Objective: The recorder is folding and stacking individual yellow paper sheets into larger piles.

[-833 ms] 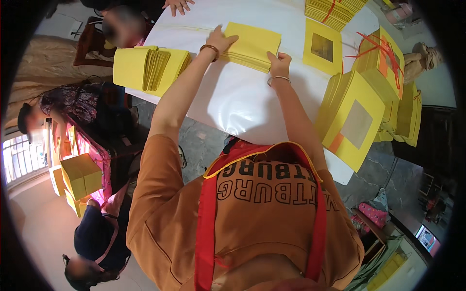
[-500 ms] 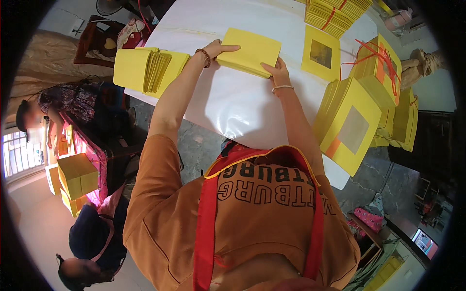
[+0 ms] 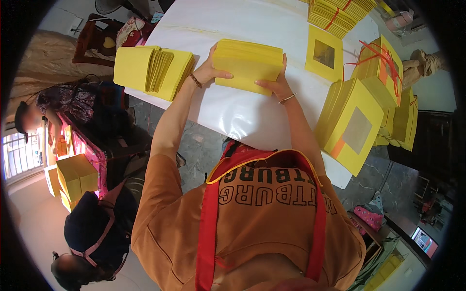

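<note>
At upper centre, my left hand (image 3: 209, 72) and right hand (image 3: 279, 85) are closed on an untied yellow stack (image 3: 247, 65); one bundle (image 3: 342, 22), upper right, is tied.

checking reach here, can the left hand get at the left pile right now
Probably not without letting go: the left hand and right hand hold the stack, though the left pile looks close and uncovered.

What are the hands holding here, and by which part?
A yellow paper stack, by its opposite ends: left hand at the left, right hand at the right.
</note>
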`<state>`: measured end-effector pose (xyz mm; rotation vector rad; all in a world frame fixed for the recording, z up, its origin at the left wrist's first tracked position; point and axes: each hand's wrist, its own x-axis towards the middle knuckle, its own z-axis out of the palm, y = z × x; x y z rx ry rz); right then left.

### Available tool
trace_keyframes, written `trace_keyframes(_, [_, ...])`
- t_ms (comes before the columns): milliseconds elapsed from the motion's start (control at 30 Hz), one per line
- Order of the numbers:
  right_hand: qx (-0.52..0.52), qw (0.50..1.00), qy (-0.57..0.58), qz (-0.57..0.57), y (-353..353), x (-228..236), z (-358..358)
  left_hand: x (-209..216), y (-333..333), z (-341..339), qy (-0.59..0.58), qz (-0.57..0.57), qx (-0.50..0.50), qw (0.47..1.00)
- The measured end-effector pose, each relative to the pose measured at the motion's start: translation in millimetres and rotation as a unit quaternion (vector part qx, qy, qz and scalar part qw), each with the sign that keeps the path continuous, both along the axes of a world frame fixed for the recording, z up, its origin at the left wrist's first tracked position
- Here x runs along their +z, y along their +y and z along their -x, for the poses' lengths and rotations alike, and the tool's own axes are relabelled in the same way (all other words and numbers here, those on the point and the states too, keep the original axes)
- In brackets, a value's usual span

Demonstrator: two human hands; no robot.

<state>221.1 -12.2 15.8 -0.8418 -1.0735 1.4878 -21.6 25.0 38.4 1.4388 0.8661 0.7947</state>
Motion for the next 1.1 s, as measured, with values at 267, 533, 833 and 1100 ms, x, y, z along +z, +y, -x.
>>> trace_keyframes(267, [-0.044, 0.847, -0.496, -0.185, -33.2, -11.7, -7.7, -6.6, -34.7, 19.9, 0.125, -0.04, -0.004, 0.991])
trace_keyframes(533, [0.025, 0.917, -0.358, -0.176, -21.8, -16.7, -8.9, -20.5, -27.8, 24.6, 0.19, -0.047, -0.016, 0.981])
trace_keyframes(833, [0.055, 0.995, -0.077, -0.042, -26.1, -13.1, -8.8, -26.1, -21.8, 20.8, 0.158, -0.058, -0.028, 0.985])
trace_keyframes(1100, [-0.01, 0.972, -0.204, -0.118, -22.6, -17.3, -1.5, -39.4, -13.2, 11.0, 0.105, -0.033, 0.006, 0.994])
